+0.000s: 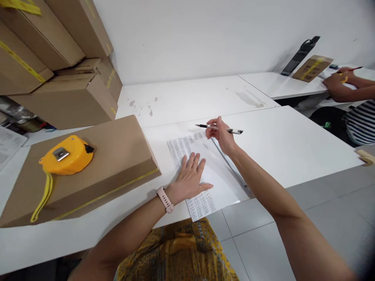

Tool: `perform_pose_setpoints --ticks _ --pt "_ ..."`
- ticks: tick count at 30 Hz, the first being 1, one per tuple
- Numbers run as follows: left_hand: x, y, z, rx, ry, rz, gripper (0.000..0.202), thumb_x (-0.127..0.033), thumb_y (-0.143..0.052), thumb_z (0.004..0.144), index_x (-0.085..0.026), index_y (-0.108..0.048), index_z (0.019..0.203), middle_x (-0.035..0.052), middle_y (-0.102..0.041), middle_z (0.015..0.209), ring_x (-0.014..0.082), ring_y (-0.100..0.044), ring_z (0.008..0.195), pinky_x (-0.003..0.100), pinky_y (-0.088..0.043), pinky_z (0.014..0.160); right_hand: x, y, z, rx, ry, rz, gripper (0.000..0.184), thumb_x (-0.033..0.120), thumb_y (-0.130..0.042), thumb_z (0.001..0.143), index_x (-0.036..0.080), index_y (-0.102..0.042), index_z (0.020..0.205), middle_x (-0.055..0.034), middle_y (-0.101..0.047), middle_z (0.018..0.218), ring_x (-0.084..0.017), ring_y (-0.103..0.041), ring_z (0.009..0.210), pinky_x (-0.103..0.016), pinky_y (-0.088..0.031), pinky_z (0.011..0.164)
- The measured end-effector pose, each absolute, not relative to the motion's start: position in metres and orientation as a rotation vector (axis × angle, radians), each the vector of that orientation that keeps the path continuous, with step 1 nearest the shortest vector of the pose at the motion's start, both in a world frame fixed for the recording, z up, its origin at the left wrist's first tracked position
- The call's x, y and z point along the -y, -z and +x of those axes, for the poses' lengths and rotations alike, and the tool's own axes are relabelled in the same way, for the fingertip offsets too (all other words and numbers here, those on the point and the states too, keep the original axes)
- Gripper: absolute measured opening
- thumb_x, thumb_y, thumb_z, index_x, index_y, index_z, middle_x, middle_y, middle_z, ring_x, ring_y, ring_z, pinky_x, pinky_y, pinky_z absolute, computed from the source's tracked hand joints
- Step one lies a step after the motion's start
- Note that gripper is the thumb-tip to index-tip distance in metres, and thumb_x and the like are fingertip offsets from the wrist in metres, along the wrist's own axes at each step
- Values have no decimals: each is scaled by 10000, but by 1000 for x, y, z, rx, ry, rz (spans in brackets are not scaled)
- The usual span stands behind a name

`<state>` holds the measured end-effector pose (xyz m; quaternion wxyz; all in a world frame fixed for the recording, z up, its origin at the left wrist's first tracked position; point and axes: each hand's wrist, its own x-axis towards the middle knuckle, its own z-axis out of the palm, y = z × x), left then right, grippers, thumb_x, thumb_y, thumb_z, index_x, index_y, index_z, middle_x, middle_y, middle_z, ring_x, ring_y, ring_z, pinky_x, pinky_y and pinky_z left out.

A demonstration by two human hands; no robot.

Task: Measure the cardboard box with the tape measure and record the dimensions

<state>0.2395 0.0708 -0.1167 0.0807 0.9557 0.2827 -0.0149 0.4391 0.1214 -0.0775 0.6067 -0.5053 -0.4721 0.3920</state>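
A printed sheet of paper (211, 183) full of small rows of text lies on the white table (293, 144), its near corner over the table's edge. My left hand (190, 176) lies flat on it, fingers stretched out, a pink watch on the wrist. My right hand (222, 135) hovers over the sheet's far edge, fingers closed on a black-and-silver pen (219, 128) held almost level. A metal ruler (233, 168) lies along the sheet's right side.
A flat cardboard box (117, 156) at left carries a yellow tape measure (66, 155). More boxes (43, 50) are stacked at the back left. At far right another person's hand (336, 84) works at a neighbouring table, near a small box (312, 68).
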Motion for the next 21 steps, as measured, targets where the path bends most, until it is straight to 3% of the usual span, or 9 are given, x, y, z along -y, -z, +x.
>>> perform_pose_setpoints --ticks 4,7,9,10,12,16,21 --pt "-55 124 217 -837 9 2908 916 -717 -392 955 -83 -255 1600 242 -172 1678 410 -81 1561 631 -105 1231 -115 93 434 1062 -1155 -1146 583 730 -628 817 209 -665 1077 -97 -742 1025 -211 -683 969 -379 -538 879" --pt "-35 123 208 -866 10 2916 969 -743 -482 903 -59 -317 1569 274 -228 1655 453 -147 1540 615 -157 1222 -109 107 422 1026 -1153 -1229 463 619 -789 720 203 -655 875 -30 -691 814 -155 -619 757 -326 -512 745" --pt "-29 117 210 -861 -7 2909 944 -709 -557 887 -23 -392 1515 312 -334 1598 475 -283 1492 592 -232 1202 -106 116 414 1019 -1103 -1296 450 613 -772 737 213 -567 718 38 -541 617 -112 -480 587 -289 -434 603" --pt "-30 113 213 -848 -19 2903 891 -665 -578 902 -9 -424 1485 318 -408 1550 464 -364 1453 570 -274 1189 -105 120 410 1028 -1079 -1318 460 623 -740 764 218 -534 692 55 -478 574 -104 -424 551 -282 -394 566" --pt "-39 107 224 -843 -46 2890 768 -552 -589 946 16 -455 1447 308 -507 1471 424 -449 1402 524 -320 1176 -104 126 404 1066 -1058 -1323 421 607 -715 792 220 -560 741 53 -493 595 -107 -430 564 -283 -385 571" --pt "-68 108 244 -947 -33 2857 761 -491 -560 980 84 -417 1457 338 -410 1540 431 -319 1488 521 -257 1226 -104 129 401 1150 -1054 -1291 350 484 -786 741 207 -648 905 -2 -632 804 -134 -534 699 -313 -442 669" --pt "-78 122 248 -963 -21 2862 764 -528 -450 1016 57 -386 1503 305 -320 1607 431 -231 1523 535 -202 1249 -103 128 403 1207 -891 -1416 257 441 -658 855 216 -553 788 31 -524 711 -124 -450 630 -301 -387 599"
